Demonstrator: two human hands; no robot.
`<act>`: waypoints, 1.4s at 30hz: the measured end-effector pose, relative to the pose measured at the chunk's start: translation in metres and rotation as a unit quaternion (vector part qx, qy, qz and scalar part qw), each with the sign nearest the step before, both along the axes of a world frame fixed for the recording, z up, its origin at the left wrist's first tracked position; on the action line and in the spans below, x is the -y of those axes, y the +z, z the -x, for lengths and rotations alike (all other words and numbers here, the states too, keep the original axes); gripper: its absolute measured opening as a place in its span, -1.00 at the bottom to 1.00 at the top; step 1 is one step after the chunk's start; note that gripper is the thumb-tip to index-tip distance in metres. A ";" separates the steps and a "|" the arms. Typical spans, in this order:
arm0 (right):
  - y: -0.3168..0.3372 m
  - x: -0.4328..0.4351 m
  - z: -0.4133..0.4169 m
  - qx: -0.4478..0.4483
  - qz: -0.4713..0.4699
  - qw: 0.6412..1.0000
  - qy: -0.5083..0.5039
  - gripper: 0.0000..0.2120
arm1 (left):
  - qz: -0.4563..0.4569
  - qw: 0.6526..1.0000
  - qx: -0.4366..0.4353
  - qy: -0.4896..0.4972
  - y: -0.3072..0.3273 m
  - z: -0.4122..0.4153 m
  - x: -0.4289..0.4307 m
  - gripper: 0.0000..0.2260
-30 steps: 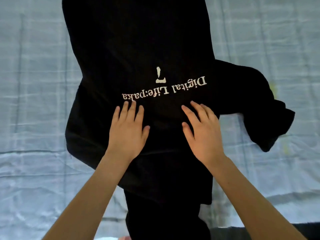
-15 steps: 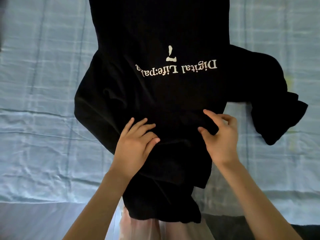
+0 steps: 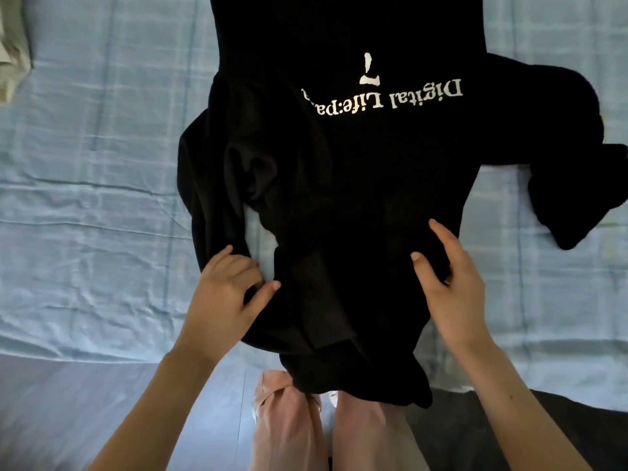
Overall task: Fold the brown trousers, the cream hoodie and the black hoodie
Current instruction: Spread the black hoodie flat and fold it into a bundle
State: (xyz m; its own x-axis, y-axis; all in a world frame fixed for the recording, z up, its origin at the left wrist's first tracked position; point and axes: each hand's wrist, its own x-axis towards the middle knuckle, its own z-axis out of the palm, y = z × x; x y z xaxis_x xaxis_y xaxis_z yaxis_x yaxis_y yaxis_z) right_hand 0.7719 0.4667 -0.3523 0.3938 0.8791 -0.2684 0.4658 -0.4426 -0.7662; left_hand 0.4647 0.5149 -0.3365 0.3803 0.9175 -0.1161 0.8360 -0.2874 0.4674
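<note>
Black cloth hoodie (image 3: 356, 171) lies spread on a pale blue checked bed sheet (image 3: 102, 164), front up. Its white printed lettering (image 3: 384, 93) reads upside down from the head cam. The far end runs out of frame at top. The near end bunches up and droops past the bed's edge, in front of the person's legs in pink trousers (image 3: 289, 426).

Left hand (image 3: 226, 294) is at the garment's left side, near the bottom. Its fingers (image 3: 238, 263) are curled tight together round a fold of black fabric, w/ the thumb laid on top of the cloth. Just above it a sliver of sheet shows between the left sleeve and the body.

Right hand (image 3: 452, 287) is on the right side at approx. the same level. It pinches a ridge of fabric between thumb and fingers (image 3: 441, 239), forefinger stretched out along the cloth.

The hoodie's right sleeve (image 3: 571, 185) sticks out sideways and bends back down, cuff on the sheet, well apart from the right hand.

A crumpled pale cream cloth (image 3: 12, 52) sits at the top-left edge of frame. Can't tell what it is.
</note>
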 end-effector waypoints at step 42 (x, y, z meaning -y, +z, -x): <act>0.029 0.070 -0.028 0.203 0.076 0.974 0.072 -0.50 | 0.181 0.925 0.108 0.317 0.009 -0.080 0.097 -0.47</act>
